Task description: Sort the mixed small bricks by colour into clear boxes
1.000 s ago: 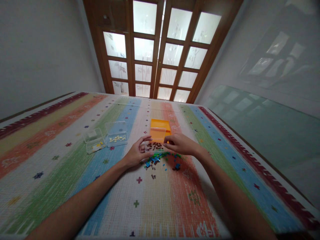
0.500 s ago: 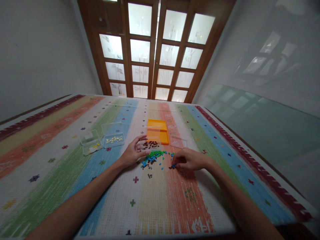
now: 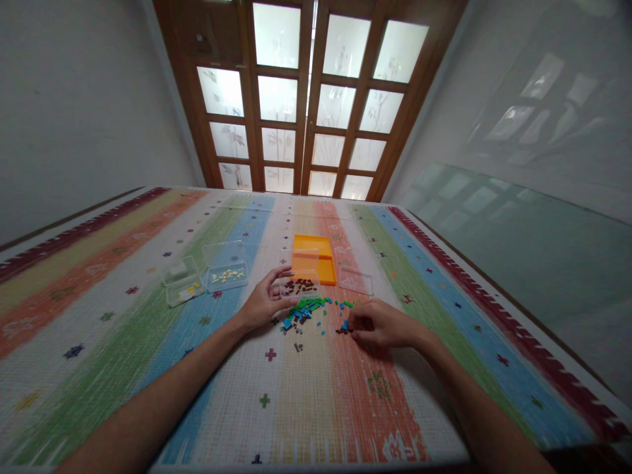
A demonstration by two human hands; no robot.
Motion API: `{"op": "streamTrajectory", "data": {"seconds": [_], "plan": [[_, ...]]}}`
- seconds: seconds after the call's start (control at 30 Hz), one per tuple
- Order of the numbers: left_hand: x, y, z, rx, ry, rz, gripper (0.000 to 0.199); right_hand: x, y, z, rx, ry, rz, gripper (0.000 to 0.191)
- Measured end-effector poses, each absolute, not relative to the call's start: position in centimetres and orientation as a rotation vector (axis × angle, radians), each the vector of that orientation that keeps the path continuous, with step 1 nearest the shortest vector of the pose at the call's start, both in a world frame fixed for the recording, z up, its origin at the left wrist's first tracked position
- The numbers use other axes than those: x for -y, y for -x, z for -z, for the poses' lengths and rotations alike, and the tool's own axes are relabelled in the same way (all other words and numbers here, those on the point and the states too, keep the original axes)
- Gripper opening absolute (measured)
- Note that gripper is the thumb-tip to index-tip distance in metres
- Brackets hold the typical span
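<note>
My left hand [image 3: 263, 306] grips the left end of a small clear plastic box [image 3: 316, 291], thumb in front and fingers behind. Small brown bricks [image 3: 300, 286] lie inside that box. Just in front of it spreads a loose pile of green and blue toy bricks [image 3: 307, 308], with a few greyish-brown bricks [image 3: 298, 347] nearer me. My right hand [image 3: 382, 322] is on the tablecloth right of the pile, its fingers curled in a pinch. A few brown and blue bricks [image 3: 344, 328] lie at its fingertips. Whatever the fingertips hold is too small to make out.
Behind the clear box lies an orange two-part tray [image 3: 312, 244]. To its right is a clear lid [image 3: 356, 282]. On the left stand two open clear boxes, one with pale yellow pieces [image 3: 228, 275], one with yellow and white pieces [image 3: 190, 289]. A striped tablecloth [image 3: 237, 401] covers the table.
My right hand has drawn slightly right, uncovering more of the blue and brown bricks and some green ones. The left hand keeps its hold on the clear box. The view has shifted a little.
</note>
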State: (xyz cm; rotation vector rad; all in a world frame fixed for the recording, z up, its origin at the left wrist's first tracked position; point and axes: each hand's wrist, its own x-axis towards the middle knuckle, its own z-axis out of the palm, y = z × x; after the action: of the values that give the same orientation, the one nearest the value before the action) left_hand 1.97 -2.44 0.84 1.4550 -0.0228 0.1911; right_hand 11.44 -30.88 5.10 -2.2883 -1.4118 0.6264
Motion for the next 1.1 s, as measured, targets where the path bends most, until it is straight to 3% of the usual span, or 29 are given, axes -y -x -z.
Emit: {"op": "streamTrajectory", "data": {"seconds": [0.63, 1.1], "plan": [[2.4, -2.0, -0.7, 0.011, -1.454, -0.194, 0.072, 30.7, -10.9, -3.8, 1.452, 2.125, -0.556, 0.013], [2.6, -1.9, -0.9, 0.001, -1.455, -0.184, 0.071, 30.0, -9.8, -3.5, 1.446, 2.177, -0.473, 0.010]]}}
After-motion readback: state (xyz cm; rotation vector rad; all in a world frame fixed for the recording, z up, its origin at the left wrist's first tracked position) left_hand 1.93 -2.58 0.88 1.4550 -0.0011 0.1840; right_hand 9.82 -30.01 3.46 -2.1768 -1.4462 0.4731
